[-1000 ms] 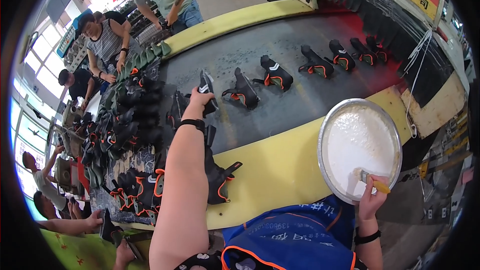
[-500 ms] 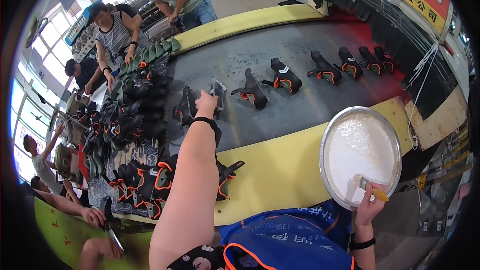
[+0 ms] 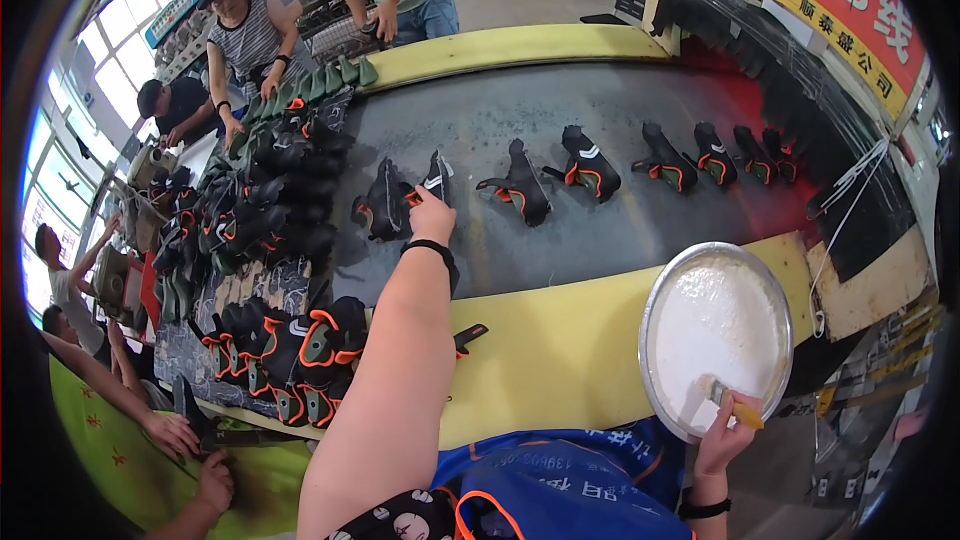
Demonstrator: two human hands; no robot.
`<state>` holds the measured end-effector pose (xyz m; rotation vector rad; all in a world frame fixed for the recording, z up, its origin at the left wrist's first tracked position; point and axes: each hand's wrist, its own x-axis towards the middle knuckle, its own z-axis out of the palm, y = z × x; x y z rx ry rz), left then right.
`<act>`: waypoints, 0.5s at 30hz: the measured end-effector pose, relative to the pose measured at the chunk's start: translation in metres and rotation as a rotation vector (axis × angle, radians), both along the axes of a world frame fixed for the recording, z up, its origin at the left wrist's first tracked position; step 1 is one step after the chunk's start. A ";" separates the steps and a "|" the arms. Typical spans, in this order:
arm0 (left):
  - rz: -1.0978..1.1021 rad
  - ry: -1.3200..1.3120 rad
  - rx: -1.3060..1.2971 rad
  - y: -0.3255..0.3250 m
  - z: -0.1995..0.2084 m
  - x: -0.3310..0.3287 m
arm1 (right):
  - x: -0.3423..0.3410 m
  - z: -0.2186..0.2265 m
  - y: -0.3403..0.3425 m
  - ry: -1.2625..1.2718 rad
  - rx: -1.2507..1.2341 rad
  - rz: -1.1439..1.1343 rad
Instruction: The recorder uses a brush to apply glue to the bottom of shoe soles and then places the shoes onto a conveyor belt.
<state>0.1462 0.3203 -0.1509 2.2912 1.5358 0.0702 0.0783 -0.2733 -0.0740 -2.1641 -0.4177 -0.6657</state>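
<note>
My left hand (image 3: 433, 216) reaches over the dark conveyor belt (image 3: 470, 270), its fingers closed on the orange-edged end of a black shoe upper (image 3: 437, 178) with a white chevron. Just left of it lies another black upper (image 3: 384, 205), and to the right stands one with an orange collar (image 3: 520, 185). In my right hand (image 3: 722, 437) is a brush (image 3: 742, 412) with a yellow handle. Its bristles rest in the white liquid (image 3: 715, 320) of a round metal bowl (image 3: 648, 345), near the bowl's front side.
More uppers (image 3: 592, 165) stand along the belt toward the red-lit tunnel (image 3: 735, 80) at right. Dark uppers (image 3: 265, 210) are heaped at left, others (image 3: 290, 355) nearer. Yellow boards (image 3: 540, 360) edge the belt. A co-worker's hands (image 3: 175, 435) work at lower left; others stand beyond.
The upper at my left hand, blurred before, now shows its white chevron and orange edge. My right hand keeps the brush in the bowl. The whole view has shifted slightly.
</note>
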 end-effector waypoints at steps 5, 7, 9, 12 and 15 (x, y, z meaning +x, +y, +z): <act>0.032 -0.017 0.261 0.036 0.032 -0.009 | 0.000 -0.006 -0.004 0.001 -0.034 -0.007; 0.319 -0.039 0.366 0.057 0.034 -0.022 | 0.000 -0.008 -0.005 -0.013 -0.031 -0.008; 0.487 -0.135 0.144 0.079 0.024 -0.043 | 0.001 -0.009 -0.006 0.003 0.001 -0.007; 0.298 -0.105 -0.029 0.102 -0.003 -0.066 | 0.000 -0.008 -0.006 0.003 -0.018 -0.013; 0.274 -0.259 -0.126 0.109 -0.016 -0.079 | -0.002 -0.005 -0.005 0.003 -0.061 -0.026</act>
